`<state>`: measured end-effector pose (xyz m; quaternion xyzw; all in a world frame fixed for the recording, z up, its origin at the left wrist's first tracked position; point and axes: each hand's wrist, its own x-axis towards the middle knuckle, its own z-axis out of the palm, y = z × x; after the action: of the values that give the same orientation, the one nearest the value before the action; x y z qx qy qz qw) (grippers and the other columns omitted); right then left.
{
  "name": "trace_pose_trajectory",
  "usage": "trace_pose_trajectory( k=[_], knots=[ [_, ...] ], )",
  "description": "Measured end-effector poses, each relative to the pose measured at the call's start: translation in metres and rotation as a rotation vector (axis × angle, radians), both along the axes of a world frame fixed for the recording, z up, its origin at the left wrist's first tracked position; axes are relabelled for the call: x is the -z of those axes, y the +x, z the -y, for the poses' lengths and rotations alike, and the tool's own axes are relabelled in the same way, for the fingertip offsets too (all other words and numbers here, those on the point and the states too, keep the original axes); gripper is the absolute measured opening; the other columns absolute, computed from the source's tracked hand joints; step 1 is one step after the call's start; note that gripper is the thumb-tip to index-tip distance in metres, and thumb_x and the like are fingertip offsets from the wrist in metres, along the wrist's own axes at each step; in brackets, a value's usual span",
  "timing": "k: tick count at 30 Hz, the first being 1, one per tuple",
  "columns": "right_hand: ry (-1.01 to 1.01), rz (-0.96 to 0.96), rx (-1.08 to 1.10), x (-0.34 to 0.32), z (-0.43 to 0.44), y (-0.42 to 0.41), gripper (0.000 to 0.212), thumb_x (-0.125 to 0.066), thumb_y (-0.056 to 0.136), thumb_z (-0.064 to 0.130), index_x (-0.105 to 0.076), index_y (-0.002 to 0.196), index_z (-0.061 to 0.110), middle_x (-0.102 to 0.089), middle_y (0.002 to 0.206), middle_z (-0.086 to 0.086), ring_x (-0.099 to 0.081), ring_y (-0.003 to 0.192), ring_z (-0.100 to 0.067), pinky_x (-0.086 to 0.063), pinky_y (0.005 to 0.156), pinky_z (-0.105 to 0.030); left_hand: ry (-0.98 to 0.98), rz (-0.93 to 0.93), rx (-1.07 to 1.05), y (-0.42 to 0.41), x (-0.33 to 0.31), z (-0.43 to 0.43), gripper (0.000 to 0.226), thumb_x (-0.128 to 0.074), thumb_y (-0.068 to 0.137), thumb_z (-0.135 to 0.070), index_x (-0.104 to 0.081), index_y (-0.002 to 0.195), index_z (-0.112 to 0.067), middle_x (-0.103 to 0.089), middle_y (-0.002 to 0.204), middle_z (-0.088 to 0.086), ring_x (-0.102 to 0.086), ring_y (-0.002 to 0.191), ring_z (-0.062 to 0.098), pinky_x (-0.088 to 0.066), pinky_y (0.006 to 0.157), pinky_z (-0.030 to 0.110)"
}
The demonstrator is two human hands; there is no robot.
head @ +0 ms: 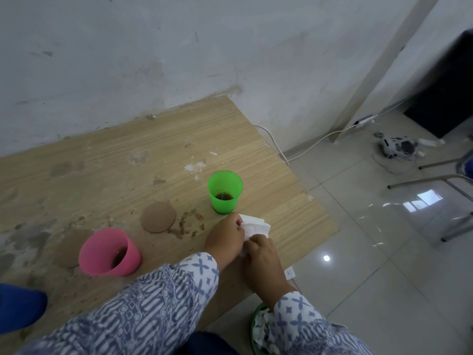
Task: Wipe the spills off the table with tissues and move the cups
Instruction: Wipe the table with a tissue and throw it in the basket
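Observation:
A green cup (224, 192) with dark liquid stands upright near the right side of the wooden table (107, 160). Nearer me on the left, a pink cup (108, 252) also holds dark liquid. Between them lie a round brown coaster (158, 217) and brown spill marks (190, 224). Just below the green cup is a white tissue (256, 228), gripped from the left by my left hand (225, 238) and from below by my right hand (263, 262). The tissue hangs just to the right of the spill.
A blue object (20, 307) sits at the table's near left edge. A green bin (261, 329) with crumpled tissues stands on the floor under my right arm. White cables (314, 143), a power strip and chair legs (430, 179) lie on the tiled floor to the right.

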<state>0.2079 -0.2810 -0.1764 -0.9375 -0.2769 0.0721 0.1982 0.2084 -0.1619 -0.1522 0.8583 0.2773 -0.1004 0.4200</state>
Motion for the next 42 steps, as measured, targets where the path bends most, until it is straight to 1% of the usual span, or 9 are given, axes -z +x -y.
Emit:
trace_pose_trajectory(
  k=[7, 10, 12, 18, 25, 30, 33, 37, 42],
  knots=[
    [0.061, -0.037, 0.030, -0.002, 0.000, 0.000, 0.018, -0.056, 0.076, 0.004, -0.069, 0.088, 0.007, -0.063, 0.092, -0.010, -0.056, 0.082, -0.028, -0.043, 0.068, -0.030, 0.083, 0.155, -0.005, -0.010, -0.001, -0.003, 0.012, -0.057, 0.089, -0.023, -0.066, 0.094, -0.019, -0.067, 0.094, 0.002, -0.059, 0.089, 0.022, -0.043, 0.072, 0.030],
    [0.178, -0.079, 0.147, -0.008, 0.000, 0.002, 0.015, -0.054, 0.080, 0.002, -0.066, 0.089, 0.005, -0.061, 0.093, -0.010, -0.054, 0.077, -0.020, -0.037, 0.062, -0.016, 0.086, 0.214, -0.004, -0.019, 0.001, -0.005, 0.011, -0.059, 0.088, -0.023, -0.069, 0.091, -0.018, -0.067, 0.090, -0.001, -0.059, 0.084, 0.019, -0.046, 0.071, 0.029],
    [0.248, -0.112, 0.235, -0.014, 0.002, 0.004, 0.013, -0.054, 0.083, 0.005, -0.060, 0.094, 0.009, -0.055, 0.100, -0.005, -0.047, 0.078, -0.012, -0.033, 0.060, -0.011, 0.079, 0.240, 0.003, -0.024, 0.003, -0.007, 0.011, -0.060, 0.088, -0.023, -0.069, 0.091, -0.018, -0.064, 0.085, -0.005, -0.057, 0.079, 0.016, -0.043, 0.065, 0.026],
    [0.277, -0.089, 0.272, -0.036, 0.000, 0.010, 0.037, -0.054, 0.082, 0.007, -0.054, 0.119, 0.016, -0.036, 0.104, 0.006, -0.042, 0.088, -0.010, -0.038, 0.071, -0.021, 0.024, 0.337, -0.020, -0.036, -0.001, -0.009, 0.009, -0.063, 0.088, -0.021, -0.069, 0.093, -0.018, -0.059, 0.087, -0.006, -0.050, 0.076, 0.005, -0.033, 0.061, 0.006],
    [0.287, -0.032, 0.197, -0.053, -0.007, 0.014, 0.010, -0.056, 0.079, 0.003, -0.062, 0.084, 0.009, -0.053, 0.103, 0.000, -0.046, 0.080, -0.010, -0.034, 0.058, -0.016, -0.111, 0.430, -0.067, -0.054, -0.014, -0.016, 0.004, -0.064, 0.087, -0.017, -0.067, 0.089, -0.019, -0.063, 0.083, -0.012, -0.057, 0.078, 0.003, -0.046, 0.067, 0.019],
    [0.347, -0.093, 0.091, -0.064, -0.033, -0.006, 0.014, -0.053, 0.085, 0.006, -0.056, 0.079, 0.018, -0.053, 0.076, 0.005, -0.047, 0.068, -0.008, -0.030, 0.058, -0.009, -0.173, 0.485, -0.135, -0.077, -0.023, -0.031, 0.004, -0.061, 0.090, -0.021, -0.060, 0.092, -0.018, -0.063, 0.081, -0.005, -0.056, 0.069, 0.004, -0.045, 0.060, 0.022],
    [0.401, -0.179, 0.077, -0.063, -0.053, -0.020, 0.014, -0.054, 0.088, 0.009, -0.049, 0.080, 0.020, -0.051, 0.068, 0.008, -0.046, 0.064, 0.001, -0.034, 0.058, -0.005, -0.178, 0.440, -0.175, -0.093, -0.020, -0.042, 0.013, -0.061, 0.089, -0.019, -0.059, 0.102, -0.023, -0.065, 0.091, -0.006, -0.060, 0.079, 0.004, -0.050, 0.067, 0.027],
    [0.359, -0.257, 0.032, -0.056, -0.076, -0.028, 0.022, -0.052, 0.090, 0.011, -0.042, 0.072, 0.017, -0.049, 0.059, 0.002, -0.046, 0.055, -0.012, -0.032, 0.047, -0.014, -0.132, 0.363, -0.309, -0.110, -0.008, -0.058, 0.015, -0.054, 0.094, -0.020, -0.060, 0.107, -0.023, -0.065, 0.099, -0.010, -0.061, 0.089, 0.005, -0.050, 0.074, 0.020],
    [0.197, -0.206, -0.062, -0.040, -0.098, -0.021, 0.021, -0.049, 0.089, 0.005, -0.066, 0.102, 0.009, -0.067, 0.101, -0.009, -0.060, 0.092, -0.021, -0.035, 0.073, -0.018, -0.119, 0.314, -0.408, -0.114, 0.008, -0.071, 0.009, -0.054, 0.094, -0.020, -0.061, 0.099, -0.019, -0.066, 0.092, -0.005, -0.062, 0.084, 0.009, -0.054, 0.074, 0.029]
  ],
)
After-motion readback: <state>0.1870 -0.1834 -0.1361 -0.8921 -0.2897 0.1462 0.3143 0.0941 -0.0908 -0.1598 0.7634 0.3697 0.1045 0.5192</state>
